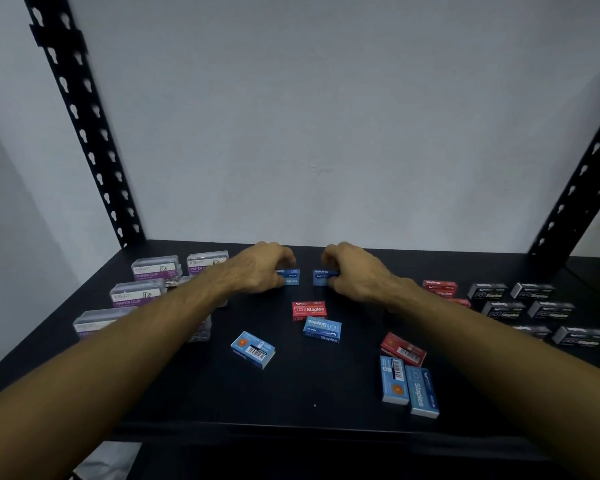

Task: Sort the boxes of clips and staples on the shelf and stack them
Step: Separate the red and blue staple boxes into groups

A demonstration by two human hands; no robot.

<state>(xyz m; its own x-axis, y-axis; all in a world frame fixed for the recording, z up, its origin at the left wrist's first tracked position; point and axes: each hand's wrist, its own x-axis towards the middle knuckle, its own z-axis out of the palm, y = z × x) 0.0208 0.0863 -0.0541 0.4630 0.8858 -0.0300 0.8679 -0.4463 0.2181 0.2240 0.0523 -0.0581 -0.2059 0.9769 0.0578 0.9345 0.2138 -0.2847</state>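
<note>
Near the shelf's back edge, my left hand and right hand each pinch a blue box; loose grips could drop them.

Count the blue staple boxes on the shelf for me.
6. One in the left hand, one in the right hand, one leaning on the middle red box, one front-centre, two side by side front-right. Arms may hide more.

A plain white wall stands behind the flat black shelf board — two black metal posts with holes hold it.
</note>
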